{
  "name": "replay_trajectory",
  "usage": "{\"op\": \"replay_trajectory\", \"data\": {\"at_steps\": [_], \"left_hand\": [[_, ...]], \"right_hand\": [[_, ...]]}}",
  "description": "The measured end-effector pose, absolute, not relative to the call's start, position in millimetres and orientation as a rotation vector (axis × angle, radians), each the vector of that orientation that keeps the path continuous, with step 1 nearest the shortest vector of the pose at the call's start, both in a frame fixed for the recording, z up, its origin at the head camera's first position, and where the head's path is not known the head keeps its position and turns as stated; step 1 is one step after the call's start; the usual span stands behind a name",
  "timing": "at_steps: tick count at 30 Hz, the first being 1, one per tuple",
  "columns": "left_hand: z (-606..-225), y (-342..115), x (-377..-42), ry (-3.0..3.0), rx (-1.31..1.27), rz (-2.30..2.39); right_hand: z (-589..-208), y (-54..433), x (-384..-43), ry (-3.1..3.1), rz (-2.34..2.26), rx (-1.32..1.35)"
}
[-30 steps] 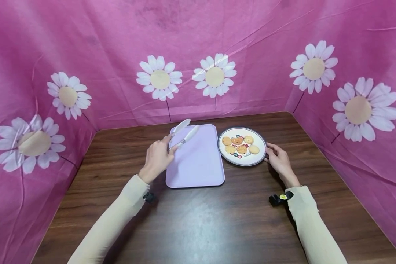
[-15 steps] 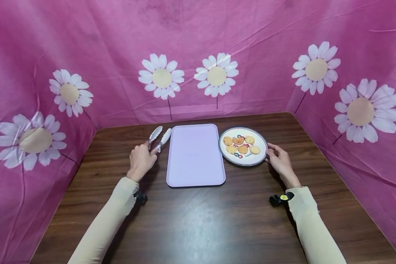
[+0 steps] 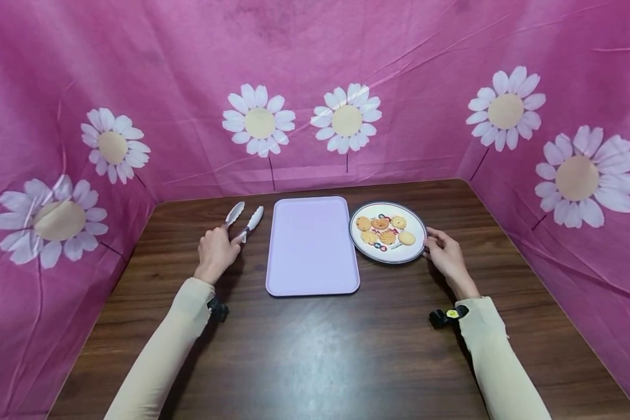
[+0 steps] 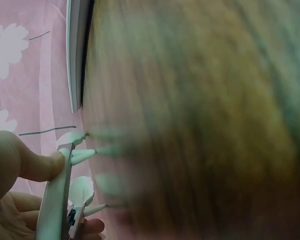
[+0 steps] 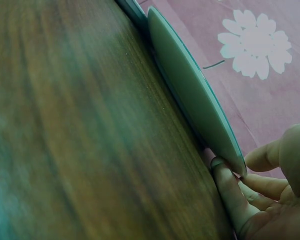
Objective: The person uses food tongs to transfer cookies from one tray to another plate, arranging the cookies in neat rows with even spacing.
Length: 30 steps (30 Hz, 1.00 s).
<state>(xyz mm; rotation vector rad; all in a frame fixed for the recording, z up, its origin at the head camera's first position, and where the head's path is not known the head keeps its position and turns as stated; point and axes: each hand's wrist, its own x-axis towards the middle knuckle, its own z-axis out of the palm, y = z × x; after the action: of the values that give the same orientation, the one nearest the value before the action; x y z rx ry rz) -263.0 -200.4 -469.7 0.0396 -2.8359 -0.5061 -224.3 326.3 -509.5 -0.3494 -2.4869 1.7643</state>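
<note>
My left hand (image 3: pixel 215 254) grips white-tipped tongs (image 3: pixel 252 221) left of the tray, with their two arms spread and nothing between the tips. The left wrist view shows the thumb pressed along one arm of the tongs (image 4: pixel 54 200), low over the table. At the right, my right hand (image 3: pixel 448 261) pinches the rim of a round white plate (image 3: pixel 413 224) with a dark edge. Several cookies (image 3: pixel 387 237) lie on the plate in two rows. Seen edge-on in the right wrist view, the plate (image 5: pixel 195 95) has fingers above and below its rim.
A lilac rectangular tray (image 3: pixel 312 248) with a low rim lies mid-table, right beside the plate. Brown wood tabletop (image 3: pixel 315 350) stretches in front of it. Pink flowered cloth (image 3: pixel 304 46) closes off the back and both sides.
My left hand has carried the tongs leftward, from over the tray to the table left of it. The right hand keeps its hold on the plate; the cookies have not moved.
</note>
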Motion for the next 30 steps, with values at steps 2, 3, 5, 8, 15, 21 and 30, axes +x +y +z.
{"op": "replay_trajectory", "data": {"at_steps": [2, 3, 5, 8, 15, 21, 30], "left_hand": [[-468.3, -201.2, -263.6, -2.861, 0.062, -0.507], [-467.4, -201.6, -263.9, -2.874, 0.076, -0.508], [-465.8, -202.2, -264.5, -2.900, 0.107, -0.519], [-464.4, -203.6, -264.7, -2.926, 0.130, -0.533], [-465.2, -208.2, -263.4, -2.900, 0.105, -0.579], [-466.5, -210.0, -261.3, -2.840, 0.011, -0.628], [-468.8, -213.1, -256.5, -2.810, -0.038, -0.648]], "right_hand": [[-509.1, 326.3, -223.8, -2.481, 1.772, -0.345], [-509.0, 326.6, -223.8, -2.479, 1.774, -0.344], [-508.9, 327.3, -224.1, -2.477, 1.777, -0.346], [-509.0, 327.9, -224.7, -2.479, 1.777, -0.353], [-510.9, 327.2, -223.2, -2.488, 1.782, -0.362], [-510.5, 327.3, -223.6, -2.486, 1.784, -0.358], [-500.1, 328.6, -220.2, -2.513, 1.844, -0.316]]}}
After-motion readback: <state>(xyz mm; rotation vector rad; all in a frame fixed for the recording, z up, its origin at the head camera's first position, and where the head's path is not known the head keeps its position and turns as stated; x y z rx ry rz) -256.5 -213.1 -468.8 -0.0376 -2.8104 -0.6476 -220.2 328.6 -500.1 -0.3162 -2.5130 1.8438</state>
